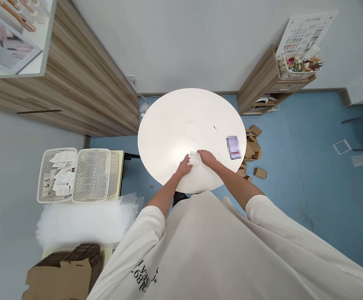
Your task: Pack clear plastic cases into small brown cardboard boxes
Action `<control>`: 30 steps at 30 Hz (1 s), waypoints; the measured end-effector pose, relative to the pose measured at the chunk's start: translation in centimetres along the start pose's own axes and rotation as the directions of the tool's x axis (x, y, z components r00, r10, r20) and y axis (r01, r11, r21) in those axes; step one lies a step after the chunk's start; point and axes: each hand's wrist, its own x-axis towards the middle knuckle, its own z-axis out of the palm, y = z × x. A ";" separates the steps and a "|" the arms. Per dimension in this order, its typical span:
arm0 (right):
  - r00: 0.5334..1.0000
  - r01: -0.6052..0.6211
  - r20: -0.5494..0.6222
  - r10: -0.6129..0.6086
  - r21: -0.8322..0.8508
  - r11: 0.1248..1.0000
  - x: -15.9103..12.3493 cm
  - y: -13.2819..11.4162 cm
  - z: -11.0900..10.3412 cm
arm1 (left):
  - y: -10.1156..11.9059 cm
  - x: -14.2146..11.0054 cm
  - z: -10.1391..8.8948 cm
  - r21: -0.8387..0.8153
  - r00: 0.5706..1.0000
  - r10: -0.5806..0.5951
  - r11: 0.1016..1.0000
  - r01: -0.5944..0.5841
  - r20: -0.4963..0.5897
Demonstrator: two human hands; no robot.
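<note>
Between my two hands is a small clear plastic box (194, 158), over the near part of a round white table (181, 112). My left hand (184, 166) grips its left side, the thumb at the near corner and the fingers along the side edge. At the upper right corner, my right hand (207, 158) has its fingers closed on the box. Whether anything lies inside the box is too small to tell. A blurred purple phone-like object (234, 147) lies on the table to the right.
At left, white baskets hold paper cards (63, 175) and clear plastic cases (92, 177). Nearby are a stack of translucent bags (81, 223) and folded cardboard boxes (64, 275). Small brown boxes (253, 146) lie on the floor right of the table. A wooden cabinet (259, 81) stands behind.
</note>
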 end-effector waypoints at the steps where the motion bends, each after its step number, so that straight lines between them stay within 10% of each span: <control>1: 0.999 -0.028 -0.024 0.030 0.056 0.998 0.1 0.2 0.1 | -0.1 -0.3 0.1 0.004 1.000 -0.006 1.000 0.006 -0.013; 18: 0.941 -0.261 -0.033 0.338 0.568 0.781 -3.2 0.7 6.3 | -0.8 -1.5 1.2 -0.033 1.000 -0.015 0.999 0.015 -0.020; 30: 0.973 -0.047 -0.145 0.182 0.643 0.765 0.6 -3.0 2.6 | -2.2 -6.1 -5.8 -0.028 0.958 -0.066 0.998 0.060 -0.280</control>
